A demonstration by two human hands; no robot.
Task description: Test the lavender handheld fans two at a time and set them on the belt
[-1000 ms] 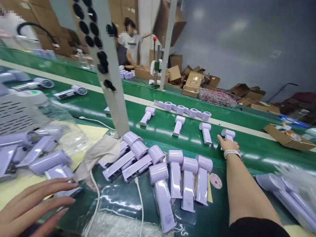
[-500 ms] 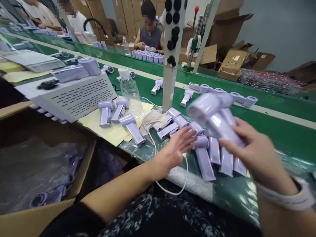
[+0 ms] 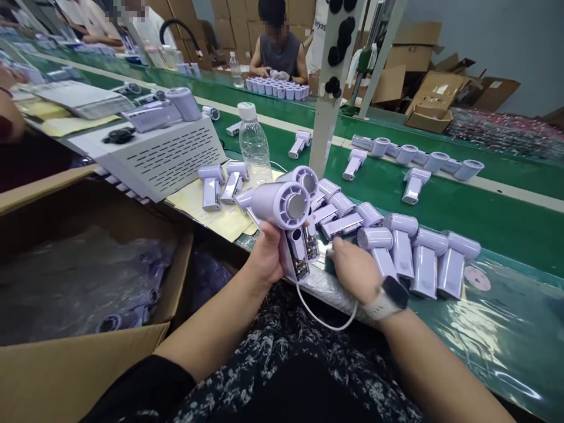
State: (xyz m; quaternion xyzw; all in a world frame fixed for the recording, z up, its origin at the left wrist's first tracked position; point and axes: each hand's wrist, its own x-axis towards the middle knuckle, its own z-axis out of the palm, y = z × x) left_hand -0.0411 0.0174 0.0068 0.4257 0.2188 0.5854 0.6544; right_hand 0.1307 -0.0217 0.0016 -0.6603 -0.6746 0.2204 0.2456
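Observation:
My left hand (image 3: 268,255) is closed around two lilac handheld fans (image 3: 282,202), held upright side by side. Their round vented ends face right, and the open handles show circuit boards (image 3: 301,269). My right hand (image 3: 356,267) is just right of them, low over the bench edge. Its fingers are curled together and slightly blurred; what they hold, if anything, is hidden. A white cable (image 3: 326,326) loops below both hands. Beyond my right hand lie several more lilac fans (image 3: 425,264), in a row and a loose heap.
A clear bottle (image 3: 254,144) stands behind the held fans. To the left are a slotted grey metal box (image 3: 176,155) and an open carton (image 3: 88,358) with plastic-wrapped parts. A white post (image 3: 326,117) rises beside the green conveyor (image 3: 379,185). Across it, a person (image 3: 282,53) sits working.
The fans in my right hand have passed to my left hand, which has closed on them. My right hand has moved left and down toward the cable. The view has shifted slightly.

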